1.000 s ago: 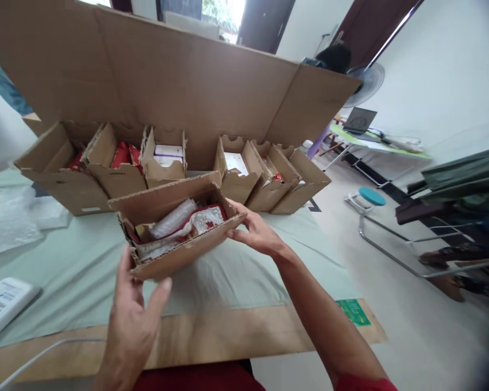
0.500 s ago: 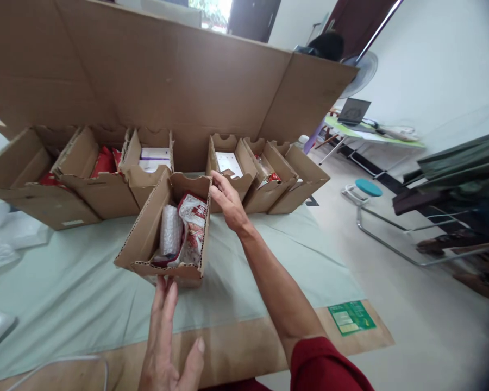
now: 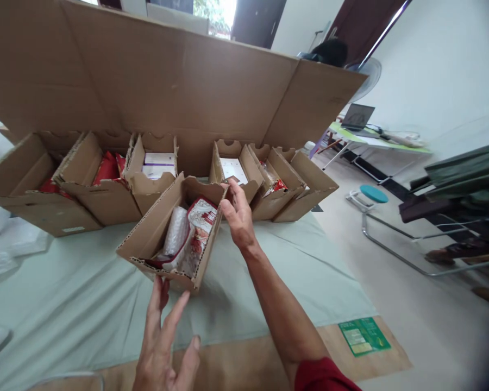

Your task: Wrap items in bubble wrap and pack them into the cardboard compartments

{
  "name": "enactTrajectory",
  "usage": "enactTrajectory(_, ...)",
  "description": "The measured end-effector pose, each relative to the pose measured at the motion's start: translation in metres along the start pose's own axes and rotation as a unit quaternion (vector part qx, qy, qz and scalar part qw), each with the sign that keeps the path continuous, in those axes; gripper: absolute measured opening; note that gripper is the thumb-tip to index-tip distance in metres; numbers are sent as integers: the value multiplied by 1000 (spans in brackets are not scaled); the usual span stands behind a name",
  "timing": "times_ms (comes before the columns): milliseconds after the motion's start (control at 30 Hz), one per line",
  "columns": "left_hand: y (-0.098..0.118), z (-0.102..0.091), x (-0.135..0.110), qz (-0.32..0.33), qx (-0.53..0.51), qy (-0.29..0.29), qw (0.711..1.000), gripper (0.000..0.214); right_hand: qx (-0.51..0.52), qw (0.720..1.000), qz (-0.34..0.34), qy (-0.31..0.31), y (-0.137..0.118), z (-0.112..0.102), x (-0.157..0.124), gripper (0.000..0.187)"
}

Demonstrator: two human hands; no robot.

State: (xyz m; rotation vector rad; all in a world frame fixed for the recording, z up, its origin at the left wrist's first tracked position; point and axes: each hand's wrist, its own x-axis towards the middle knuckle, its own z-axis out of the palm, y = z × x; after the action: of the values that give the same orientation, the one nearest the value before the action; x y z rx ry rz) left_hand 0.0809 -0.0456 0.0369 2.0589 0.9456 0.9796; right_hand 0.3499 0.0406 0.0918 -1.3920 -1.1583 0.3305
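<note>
An open cardboard box [image 3: 146, 231] sits turned at an angle in front of a row of similar boxes. Inside it lie a roll of bubble wrap [image 3: 176, 231] and a red-and-white printed food pouch [image 3: 204, 217]. My right hand [image 3: 239, 217] grips the box's far right corner, its fingertips partly out of sight. At the near end my left hand [image 3: 165, 336] is open, fingers spread and thumb apart. Its fingertips reach the lower front of the box; whether they bear any weight I cannot tell.
Cardboard boxes [image 3: 101, 201] with red packets and white cartons stand left; more boxes [image 3: 279, 198] stand right. Behind them rises a tall cardboard panel [image 3: 167, 81]. Bubble wrap [image 3: 18, 239] lies at left on the pale green cloth [image 3: 85, 293]. A teal-seated stool [image 3: 374, 193] stands on the floor.
The box has swung, its far end moving right with my right hand. My left fingers have spread wider at its near end. The view has shifted slightly.
</note>
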Motion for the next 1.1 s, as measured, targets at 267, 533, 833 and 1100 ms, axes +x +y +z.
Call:
enactTrajectory(267, 3, 7, 3, 1, -39, 0, 999, 65, -127, 990, -16, -53, -12, 21, 3, 96)
enactTrajectory(533, 3, 21, -8, 1, -26, -26, 999, 75, -126, 987, -50, -83, -7, 18, 14, 98)
enactTrajectory(833, 10, 35, 1, 28, -56, -40, 997, 86, -239, 962, -132, -19, -25, -22, 20, 48)
enactTrajectory(1100, 13, 38, 4, 19, -49, -35, 998, 87, -531, 842, -63, -71, -16, -43, 59, 35)
